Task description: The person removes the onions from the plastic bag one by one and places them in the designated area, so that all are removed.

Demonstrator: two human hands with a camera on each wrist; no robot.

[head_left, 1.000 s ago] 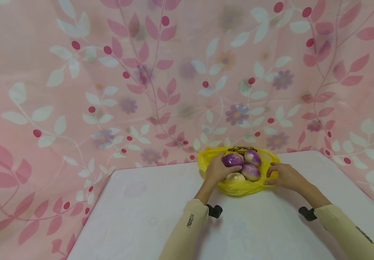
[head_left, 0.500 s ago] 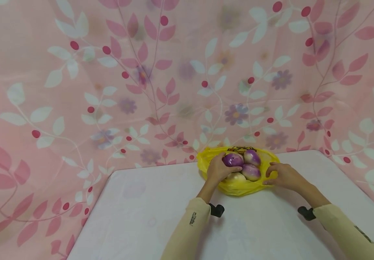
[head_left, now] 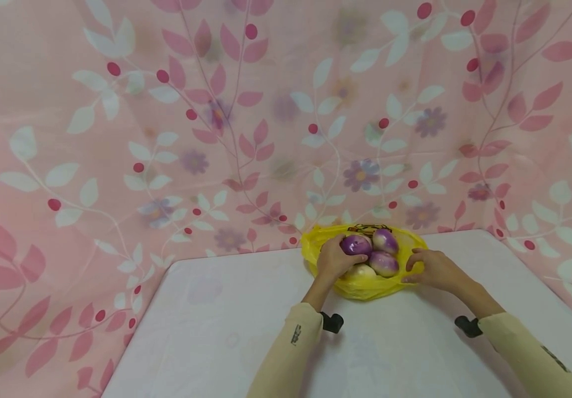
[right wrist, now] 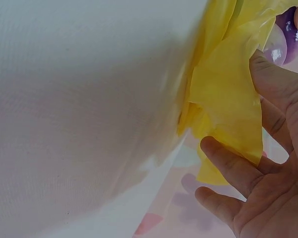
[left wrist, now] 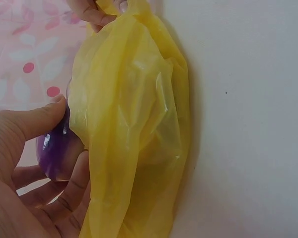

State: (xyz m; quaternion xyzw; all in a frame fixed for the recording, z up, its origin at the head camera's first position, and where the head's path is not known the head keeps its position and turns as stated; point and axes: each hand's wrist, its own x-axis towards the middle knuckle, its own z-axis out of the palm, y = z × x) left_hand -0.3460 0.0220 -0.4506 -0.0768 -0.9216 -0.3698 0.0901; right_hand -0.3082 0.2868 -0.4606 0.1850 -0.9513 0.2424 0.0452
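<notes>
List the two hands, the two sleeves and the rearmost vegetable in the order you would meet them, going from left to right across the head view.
Left sleeve → left hand → rearmost vegetable → right hand → right sleeve.

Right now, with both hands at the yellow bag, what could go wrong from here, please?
The left hand grips the purple vegetable, which sits close against other vegetables; lifting it might make them roll.

The right hand holds the edge of the thin yellow bag; a hard pull could tear it or drag everything along.

The bag lies near the far edge of the table, so a forward push may be risky.
</notes>
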